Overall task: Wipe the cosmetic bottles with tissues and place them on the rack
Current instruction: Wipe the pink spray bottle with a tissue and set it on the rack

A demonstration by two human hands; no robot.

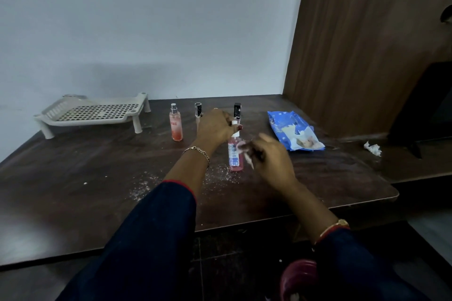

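A pink bottle [235, 157] with a white pump top stands upright on the dark table [97, 178]. My left hand [216, 127] grips its top. My right hand [271, 156] pinches a white tissue [247, 155] against the bottle's right side; that hand is blurred. Behind stand an orange spray bottle [176, 126], a slim black-capped bottle [198, 111] partly hidden by my left hand, and another black-capped bottle [237, 110]. The beige perforated rack [95, 115] sits at the far left with nothing on it.
A blue tissue pack [293, 131] lies open to the right of the bottles. A crumpled tissue [373, 148] lies near the wooden side panel [354, 44]. White crumbs dot the table in front of the pink bottle. A wall stands behind.
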